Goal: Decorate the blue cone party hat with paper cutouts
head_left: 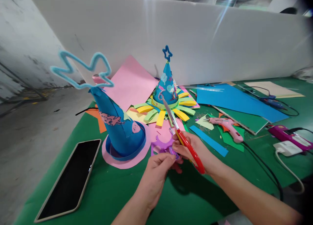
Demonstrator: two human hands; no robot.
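My left hand (158, 173) pinches a cut piece of purple paper (161, 145) at the middle of the table. Close beside it, my right hand (193, 148) holds red-handled scissors (190, 150), whose blades point up and away; its fingertips also reach the purple paper. Left of the hands, a blue paper cone hat (119, 130) with a pink brim leans, topped by a light blue fuzzy wire shape (81, 70). Behind the scissors stands a smaller blue cone hat (167, 85) with a star on top and yellow and green paper loops around its base.
A phone (70, 179) lies on the green table (110, 199) at the left. To the right are a pink glue gun (226, 125) with a black cord, a blue strip (209, 141), blue sheets (234, 99) and a white charger (288, 148). Pink paper (133, 81) stands behind.
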